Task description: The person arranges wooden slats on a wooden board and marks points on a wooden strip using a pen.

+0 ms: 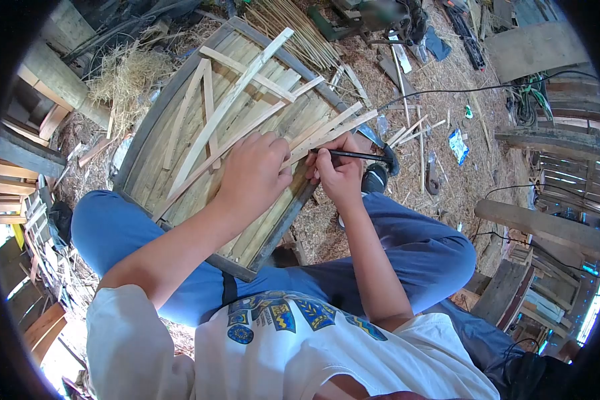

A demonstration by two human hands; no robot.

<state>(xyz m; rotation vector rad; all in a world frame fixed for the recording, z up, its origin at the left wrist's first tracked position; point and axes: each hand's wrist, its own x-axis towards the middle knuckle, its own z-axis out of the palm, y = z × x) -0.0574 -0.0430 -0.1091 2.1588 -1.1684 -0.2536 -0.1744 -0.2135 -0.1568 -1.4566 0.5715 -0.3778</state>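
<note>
The right hand [339, 172] is closed around the dark handle of a hammer [370, 157], gripped close to the end away from the head, so the head juts out past the right edge of the panel; the shaft lies nearly level, just above the thin wooden strips [327, 130] that fan out there. The left hand [255, 172] lies flat, fingers spread and curled slightly down, pressing on the strips where they cross the bamboo panel [180, 143]; it grips nothing but seems to pin them so they do not shift. Whether a nail sits under the fingers cannot be told. The panel, a frame of dark edging filled with pale slats, rests tilted across the person's lap on the blue trousers [427, 253], which brings the work close to both hands. Longer battens [230, 100] lie crossed on its upper part. Around it the ground is littered with straw [130, 73], offcuts and a bundle of thin sticks [300, 30].
</note>
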